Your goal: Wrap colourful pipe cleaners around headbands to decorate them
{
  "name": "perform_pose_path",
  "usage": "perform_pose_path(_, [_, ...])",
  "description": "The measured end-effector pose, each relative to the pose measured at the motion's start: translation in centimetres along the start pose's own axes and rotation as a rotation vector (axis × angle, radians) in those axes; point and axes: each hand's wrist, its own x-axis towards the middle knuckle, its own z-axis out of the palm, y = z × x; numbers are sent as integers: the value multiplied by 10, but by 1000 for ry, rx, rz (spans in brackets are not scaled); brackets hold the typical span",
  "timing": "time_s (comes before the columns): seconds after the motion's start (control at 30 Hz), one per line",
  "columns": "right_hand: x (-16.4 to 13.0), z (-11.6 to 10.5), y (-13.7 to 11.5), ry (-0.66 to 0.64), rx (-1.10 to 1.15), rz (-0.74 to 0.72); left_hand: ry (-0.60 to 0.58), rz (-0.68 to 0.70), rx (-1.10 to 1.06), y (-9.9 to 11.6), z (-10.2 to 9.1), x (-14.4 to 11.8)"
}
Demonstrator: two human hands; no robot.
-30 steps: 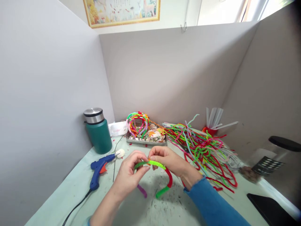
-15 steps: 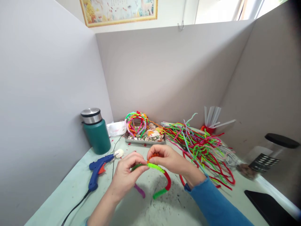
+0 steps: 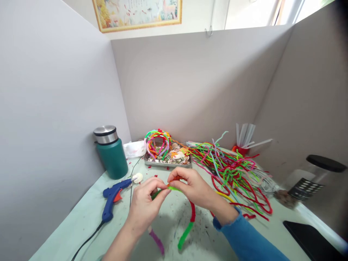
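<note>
A curved band wrapped in coloured pipe cleaners hangs between my hands, with green, yellow-green, red and purple sections. Its right arm, a red section [image 3: 193,211] ending in green, hangs below my right hand [image 3: 187,185]. The purple end [image 3: 157,242] hangs below my left hand [image 3: 150,196]. My left thumb and fingers pinch the band at its dark green part. Close beside them, my right fingertips are closed on an orange pipe cleaner [image 3: 179,178] where it meets the yellow-green section. My right fingers partly cover both.
A blue glue gun [image 3: 110,203] lies at left by a green bottle [image 3: 112,157]. Behind my hands stands a metal tray [image 3: 165,165] with shells and coloured hoops. Loose pipe cleaners [image 3: 231,166] are heaped at right, near a lidded jar [image 3: 310,183] and a black flat object [image 3: 312,239].
The band has tilted, so its red-green and purple ends hang lower. My right hand has shifted slightly left and covers more of the yellow-green section and the orange pipe cleaner.
</note>
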Motion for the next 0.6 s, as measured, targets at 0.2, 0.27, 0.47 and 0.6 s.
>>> perform_pose_path(0.2, [1,8,2,113,-42,-79,27,-171,-88,-5,5,0])
perform_pose_path(0.27, [1,7,3,119,-46,-116,17,-223,-131,-5,5,0])
perform_pose_path(0.47, [0,6,5,125,-128,-205,-11,-268,-140,-2,3,3])
perform_pose_path(0.6, [0,4,7,114,-114,-180,11,-295,-189,0,2,3])
